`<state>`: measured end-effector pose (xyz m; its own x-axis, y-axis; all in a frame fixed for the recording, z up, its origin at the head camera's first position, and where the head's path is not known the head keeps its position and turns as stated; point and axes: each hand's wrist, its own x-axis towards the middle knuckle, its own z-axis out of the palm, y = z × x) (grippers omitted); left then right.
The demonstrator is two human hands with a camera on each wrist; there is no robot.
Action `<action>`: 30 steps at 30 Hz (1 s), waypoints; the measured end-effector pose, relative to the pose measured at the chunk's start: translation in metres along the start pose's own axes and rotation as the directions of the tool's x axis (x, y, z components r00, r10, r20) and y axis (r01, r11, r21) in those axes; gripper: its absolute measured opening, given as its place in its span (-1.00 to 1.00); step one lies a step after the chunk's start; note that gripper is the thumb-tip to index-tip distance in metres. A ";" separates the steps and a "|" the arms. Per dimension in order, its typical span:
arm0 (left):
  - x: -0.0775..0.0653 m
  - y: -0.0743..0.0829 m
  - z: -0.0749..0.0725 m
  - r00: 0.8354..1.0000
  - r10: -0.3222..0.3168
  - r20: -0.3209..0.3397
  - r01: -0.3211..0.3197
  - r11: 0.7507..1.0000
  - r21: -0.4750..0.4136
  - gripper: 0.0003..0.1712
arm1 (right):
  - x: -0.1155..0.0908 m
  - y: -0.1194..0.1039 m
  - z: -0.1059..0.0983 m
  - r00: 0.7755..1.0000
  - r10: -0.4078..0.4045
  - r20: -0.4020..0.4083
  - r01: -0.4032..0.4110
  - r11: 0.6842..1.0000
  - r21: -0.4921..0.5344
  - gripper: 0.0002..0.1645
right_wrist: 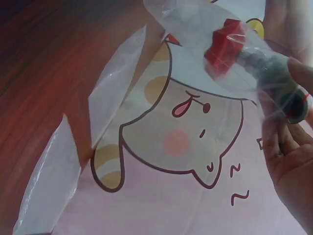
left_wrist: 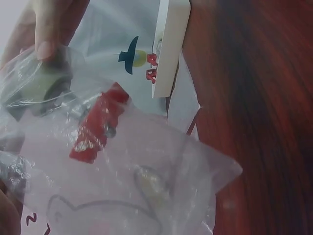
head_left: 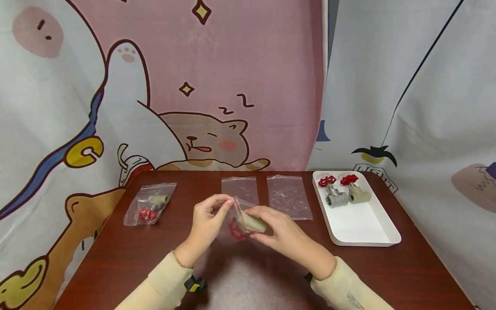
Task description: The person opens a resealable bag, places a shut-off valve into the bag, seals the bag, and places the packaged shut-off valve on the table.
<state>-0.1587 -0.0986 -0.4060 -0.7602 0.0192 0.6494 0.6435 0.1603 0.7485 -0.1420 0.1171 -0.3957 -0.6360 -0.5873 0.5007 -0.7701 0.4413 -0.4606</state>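
Between the hands is a clear zip bag (head_left: 239,206) with a red line along its mouth, and in it a valve (head_left: 253,222) with a grey-green body and red handwheel. My left hand (head_left: 209,219) pinches the bag's edge near the mouth between thumb and fingers. From the other side, my right hand (head_left: 284,230) grips the valve's body, thumb below and fingers above. The red handwheel (right_wrist: 225,49) points away from the right hand, inside the film. In the left wrist view the film (left_wrist: 171,166) spreads wide beyond the handwheel.
Two flat clear bags (head_left: 289,197) lie at the table's back, behind the hands. A white tray (head_left: 370,241) at right holds two red-wheeled valves, one metal (head_left: 336,199), one grey-green (head_left: 358,194). At left lies another bag (head_left: 133,211) with a valve inside. A printed curtain hangs behind.
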 end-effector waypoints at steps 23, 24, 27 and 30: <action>0.001 0.020 0.000 1.000 -0.004 -0.030 0.004 1.000 -0.022 -0.92 | -0.008 0.019 0.001 0.966 -0.084 -0.243 0.110 0.989 0.095 -0.80; 0.002 0.024 0.000 0.999 -0.019 -0.031 0.018 1.000 -0.025 -0.92 | -0.008 0.019 0.001 0.964 -0.079 -0.254 0.110 0.988 0.110 -0.80; 0.002 0.029 -0.002 0.997 -0.081 -0.019 0.080 0.996 -0.037 -0.94 | -0.008 0.020 0.002 0.959 -0.063 -0.278 0.109 0.982 0.152 -0.79; 0.000 0.019 -0.004 0.991 -0.131 0.001 0.131 0.990 -0.060 -0.91 | -0.008 0.021 0.002 0.958 -0.051 -0.282 0.102 0.981 0.168 -0.78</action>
<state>-0.1459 -0.0998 -0.3917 -0.8379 -0.0008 0.5459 0.5430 0.1021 0.8335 -0.1524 0.1298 -0.4108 -0.5840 -0.3939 0.7098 -0.8115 0.2590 -0.5239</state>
